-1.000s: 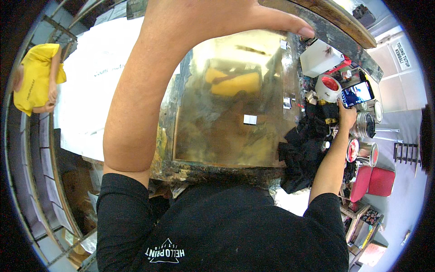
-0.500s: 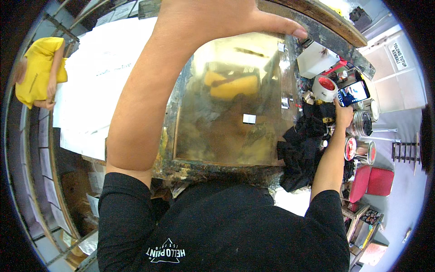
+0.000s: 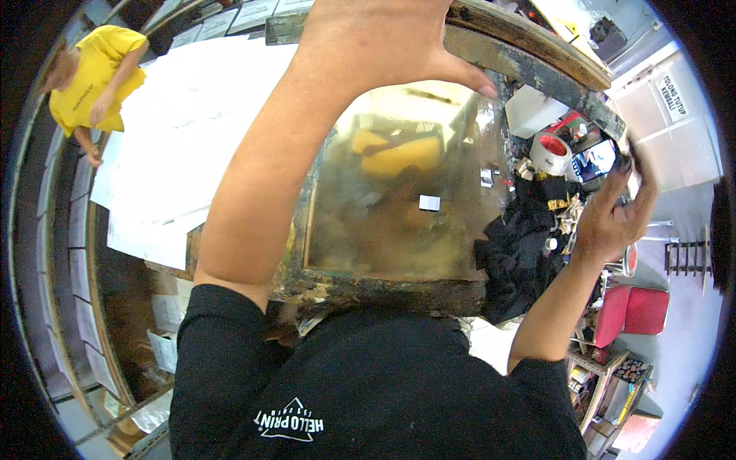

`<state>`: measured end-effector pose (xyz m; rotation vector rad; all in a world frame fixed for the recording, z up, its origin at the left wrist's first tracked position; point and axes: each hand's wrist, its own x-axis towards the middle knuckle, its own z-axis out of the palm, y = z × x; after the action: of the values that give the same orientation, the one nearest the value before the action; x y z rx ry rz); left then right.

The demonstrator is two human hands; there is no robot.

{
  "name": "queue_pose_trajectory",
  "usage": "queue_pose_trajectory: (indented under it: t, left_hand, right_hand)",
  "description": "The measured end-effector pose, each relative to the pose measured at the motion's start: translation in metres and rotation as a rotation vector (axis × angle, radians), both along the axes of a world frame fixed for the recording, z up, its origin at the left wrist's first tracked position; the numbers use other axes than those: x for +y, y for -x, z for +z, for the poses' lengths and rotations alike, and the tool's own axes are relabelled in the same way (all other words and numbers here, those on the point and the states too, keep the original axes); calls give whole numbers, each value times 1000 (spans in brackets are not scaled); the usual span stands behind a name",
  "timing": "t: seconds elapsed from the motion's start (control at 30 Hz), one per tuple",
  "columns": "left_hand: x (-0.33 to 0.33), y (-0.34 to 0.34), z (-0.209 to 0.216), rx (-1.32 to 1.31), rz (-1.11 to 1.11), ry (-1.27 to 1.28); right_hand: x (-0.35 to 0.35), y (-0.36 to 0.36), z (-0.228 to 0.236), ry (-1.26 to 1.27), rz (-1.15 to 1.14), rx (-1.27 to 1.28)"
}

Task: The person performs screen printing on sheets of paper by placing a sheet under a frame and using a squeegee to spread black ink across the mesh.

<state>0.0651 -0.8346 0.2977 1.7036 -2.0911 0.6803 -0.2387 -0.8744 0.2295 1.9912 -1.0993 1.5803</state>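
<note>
My left hand (image 3: 383, 46) lies over the far side of a dark, paint-stained frame (image 3: 368, 295). Its thumb stretches right; the other fingers are past the top edge. Inside the frame is a shiny, yellowish translucent sheet (image 3: 383, 230) with reflections and a small white tag (image 3: 429, 203). My right hand (image 3: 617, 211) is open, fingers apart and slightly blurred, beside a phone with a lit screen (image 3: 595, 161). I see nothing in that hand; whether a fingertip touches the phone I cannot tell. Left of the phone is a roll of clear tape (image 3: 550, 153).
Black cloth (image 3: 529, 238) is heaped along the frame's right side. A white block-shaped thing (image 3: 534, 111) stands behind the tape. Large white sheets (image 3: 180, 138) cover the left, where a person in a yellow shirt (image 3: 96, 80) stands. A red chair (image 3: 632, 313) is at right.
My right hand has let go of the phone's near side and moved right, fingers spreading. My left hand has shifted slightly within the view. The person in yellow has moved an arm.
</note>
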Motion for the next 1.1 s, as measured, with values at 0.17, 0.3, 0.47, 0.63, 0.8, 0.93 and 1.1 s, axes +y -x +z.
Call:
queue_pose_trajectory:
  t: [0.17,0.3,0.47,0.63,0.8,0.93,1.1]
  left_hand:
    - [2,5,9,203,-56,-98]
    - [-6,4,-33,183,-85,395]
    - [48,-46,-145,-45,-485,607]
    - [102,-216,-278,351,543,-362]
    - [124,-251,-325,306,693,-549]
    - [139,-275,-331,494,647,-545]
    - [102,-246,-289,691,450,-627]
  right_hand:
    - [-40,-110,55,-30,237,454]
    - [-41,-136,44,-7,84,537]
    - [-64,-140,53,-66,67,523]
    - [-70,-146,75,-167,34,491]
    - [-81,-148,80,-143,39,441]
    - [-74,-158,70,-153,92,429]
    - [-67,-150,80,-178,90,482]
